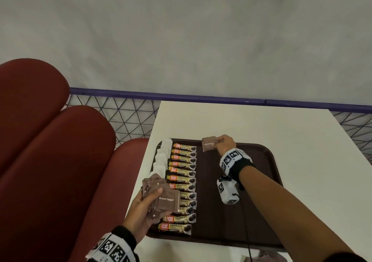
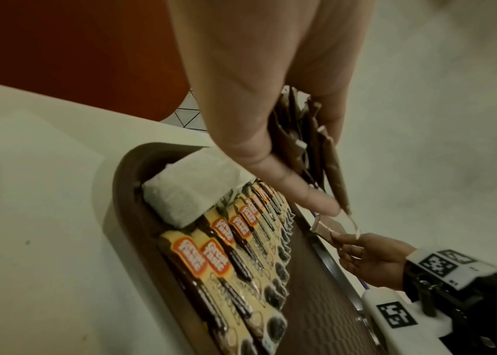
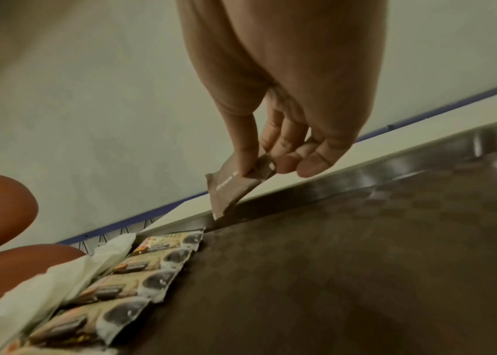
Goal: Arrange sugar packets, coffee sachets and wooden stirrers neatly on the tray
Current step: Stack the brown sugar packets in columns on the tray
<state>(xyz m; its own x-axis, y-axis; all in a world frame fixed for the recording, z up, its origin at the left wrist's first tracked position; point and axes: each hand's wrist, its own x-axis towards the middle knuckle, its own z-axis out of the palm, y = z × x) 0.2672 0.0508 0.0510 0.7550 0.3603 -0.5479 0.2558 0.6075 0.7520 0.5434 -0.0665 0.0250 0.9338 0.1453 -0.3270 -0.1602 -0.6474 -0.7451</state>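
Observation:
A dark brown tray lies on the white table. Several coffee sachets form a column down its left part, with white packets beside them along the left rim. My left hand grips a fanned stack of brown sugar packets above the tray's left edge; the stack shows edge-on in the left wrist view. My right hand pinches a single brown sugar packet just above the tray's far rim; thumb and fingers hold that packet by its top edge. No stirrers are in view.
Red padded seat backs stand left of the table. A purple rail with wire mesh runs behind the table. The tray's right half is bare brown surface. A pale wall fills the background.

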